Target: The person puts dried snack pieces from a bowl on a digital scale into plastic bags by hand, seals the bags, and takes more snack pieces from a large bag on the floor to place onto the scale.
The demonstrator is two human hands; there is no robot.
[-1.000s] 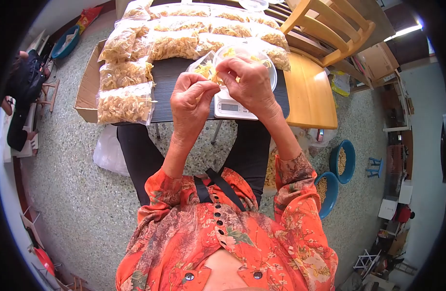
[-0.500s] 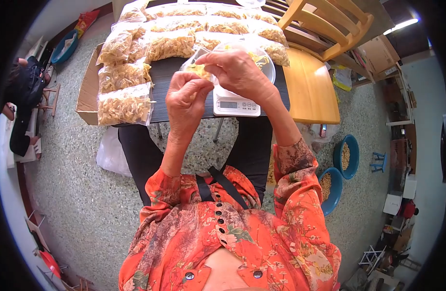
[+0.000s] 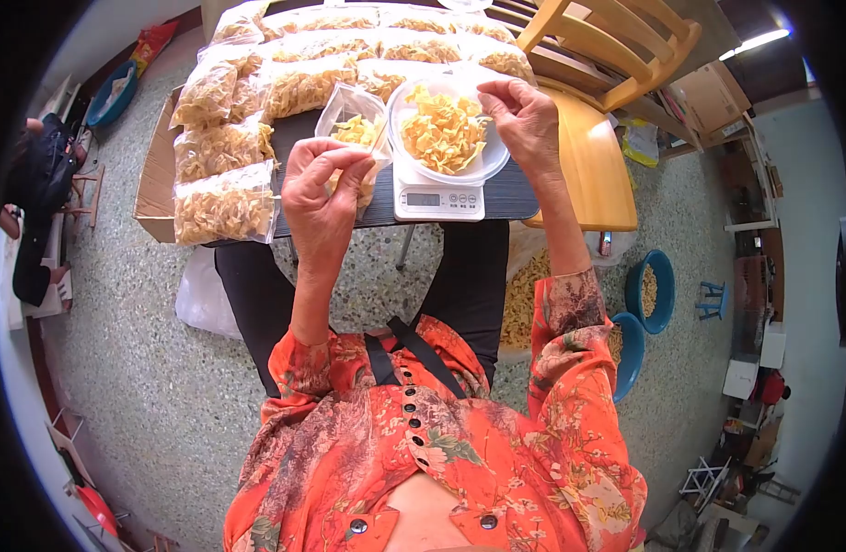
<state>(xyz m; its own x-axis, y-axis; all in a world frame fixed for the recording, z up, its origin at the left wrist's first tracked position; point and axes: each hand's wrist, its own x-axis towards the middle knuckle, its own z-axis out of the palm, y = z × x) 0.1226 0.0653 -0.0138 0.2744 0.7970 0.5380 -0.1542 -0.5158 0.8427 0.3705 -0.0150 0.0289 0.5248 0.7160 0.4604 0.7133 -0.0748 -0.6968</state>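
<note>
A clear plastic bag [image 3: 356, 109], partly filled with thin yellow dried pieces, stands open-mouthed at the table's front. My left hand [image 3: 323, 198] pinches its near edge between thumb and fingers. Beside the bag, a white bowl [image 3: 502, 162] rests on a white digital scale [image 3: 464, 213]. Yellow dried pieces [image 3: 443, 129] are heaped in the bowl. At the bowl's upper right edge, my right hand [image 3: 529, 129] is closed in a pinch. Whether its fingertips hold the rim or some pieces is hidden.
Filled clear bags [image 3: 225, 207] line the dark table's left and back sides. A wooden chair [image 3: 588, 161] stands to the right. Blue basins [image 3: 657, 293] hold pale pieces on the floor. Another person [image 3: 50, 198] is at the far left.
My right hand has moved right, from over the bag to the bowl's edge, uncovering the pieces in the bowl. My left hand still holds the bag, slightly lower and further left.
</note>
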